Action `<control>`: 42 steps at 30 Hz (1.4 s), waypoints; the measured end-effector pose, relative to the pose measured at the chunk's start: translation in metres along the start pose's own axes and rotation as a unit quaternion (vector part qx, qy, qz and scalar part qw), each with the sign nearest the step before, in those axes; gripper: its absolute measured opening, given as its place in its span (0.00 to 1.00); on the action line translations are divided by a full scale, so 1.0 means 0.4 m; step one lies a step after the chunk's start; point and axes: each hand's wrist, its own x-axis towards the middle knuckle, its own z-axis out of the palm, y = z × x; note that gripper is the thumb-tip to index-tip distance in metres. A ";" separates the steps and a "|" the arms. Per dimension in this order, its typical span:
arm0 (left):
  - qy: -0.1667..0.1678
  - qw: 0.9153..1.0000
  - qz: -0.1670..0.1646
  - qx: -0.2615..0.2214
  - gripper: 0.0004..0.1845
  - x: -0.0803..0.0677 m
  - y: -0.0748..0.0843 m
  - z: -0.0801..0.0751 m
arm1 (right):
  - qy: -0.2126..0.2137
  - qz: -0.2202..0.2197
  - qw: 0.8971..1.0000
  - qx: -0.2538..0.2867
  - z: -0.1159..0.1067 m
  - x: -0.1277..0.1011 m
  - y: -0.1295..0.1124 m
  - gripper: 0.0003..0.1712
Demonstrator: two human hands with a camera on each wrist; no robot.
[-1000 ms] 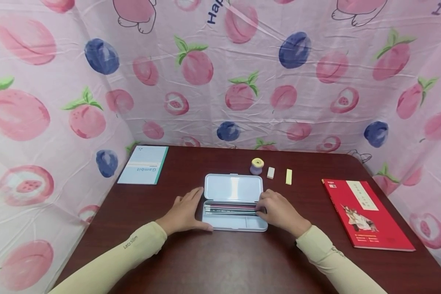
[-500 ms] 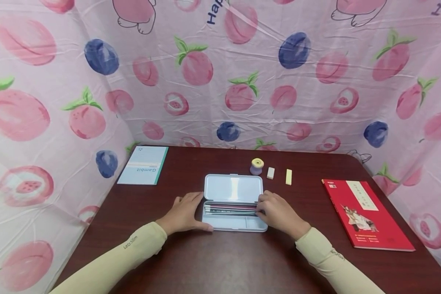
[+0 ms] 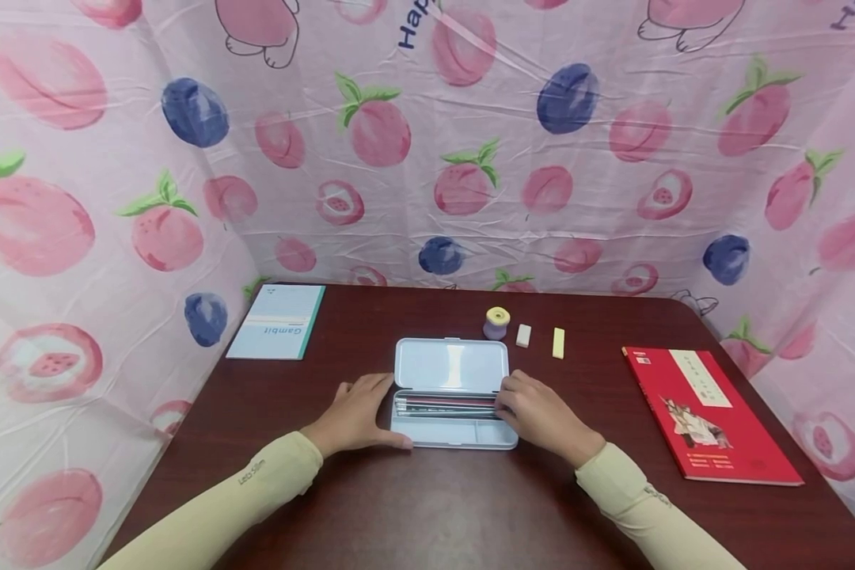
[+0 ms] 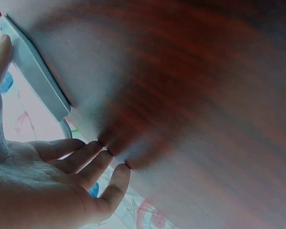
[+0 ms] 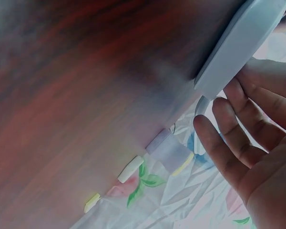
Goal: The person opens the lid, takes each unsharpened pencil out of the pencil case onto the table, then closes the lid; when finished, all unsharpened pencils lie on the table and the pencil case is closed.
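A pale pencil case lies unfolded on the dark table, its lid tipped back. Several pencils lie side by side in its rear compartment. Beside the case's left end is my left hand, the thumb along the front left corner and the fingers loosely extended; its wrist view shows the fingertips on or close to the tabletop. My right hand reaches over the case's right end, its fingertips at the pencils' right ends. Whether they pinch a pencil is hidden. In the right wrist view the other fingers hang outside the case wall.
Behind the case stand a purple and yellow round item, a white eraser-like block and a yellow strip-shaped block. A notebook lies at the back left, a red book at the right. A fruit-print cloth hangs around the table.
The pencils lie slightly more level in their compartment than a second ago. My right fingers have shifted only a little at their ends; the left hand keeps its place.
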 end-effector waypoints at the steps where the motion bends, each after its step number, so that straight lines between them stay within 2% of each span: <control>1: 0.000 1.000 0.000 -0.001 0.69 0.000 0.001 0.000 | 0.000 0.000 1.000 0.000 0.000 -0.001 0.001 0.06; 13: -0.005 1.000 -0.007 0.000 0.69 0.000 -0.001 0.006 | 0.019 -0.008 1.000 0.023 0.004 -0.023 0.013 0.08; 23: -0.009 1.000 -0.010 0.005 0.69 -0.002 -0.002 0.004 | -0.001 0.017 0.999 0.049 -0.002 -0.049 0.029 0.11; 32: -0.008 1.000 -0.007 0.007 0.69 0.000 -0.003 0.006 | -0.002 0.005 0.999 0.054 -0.010 -0.069 0.048 0.13; 42: -0.009 1.000 -0.009 0.009 0.69 0.000 0.000 0.003 | -0.012 0.028 0.998 0.054 -0.021 -0.092 0.070 0.14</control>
